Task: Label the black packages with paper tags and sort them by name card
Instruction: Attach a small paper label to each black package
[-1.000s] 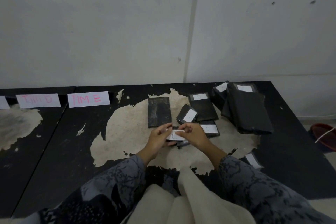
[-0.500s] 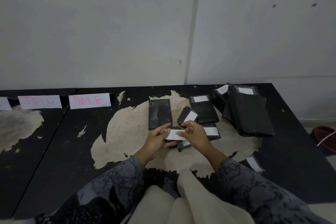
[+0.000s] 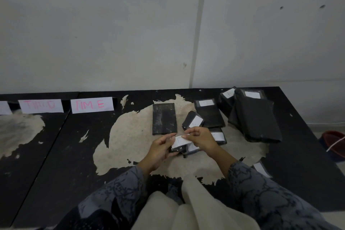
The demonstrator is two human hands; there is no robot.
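Observation:
A small black package sits low between my hands over the table's middle. My left hand grips its left side. My right hand pinches a white paper tag lying on top of it. Behind them lie an untagged flat black package, a small tagged package, a tagged flat one and another tagged one under my right hand. Two pink-lettered name cards stand along the back left edge.
A heap of large black packages with white tags fills the back right of the worn black table. A loose tagged piece lies by my right sleeve. A red basin stands on the floor off the right edge.
My hands with the small package and tag have stayed nearly in place; my right fingers shifted slightly along the tag's top edge.

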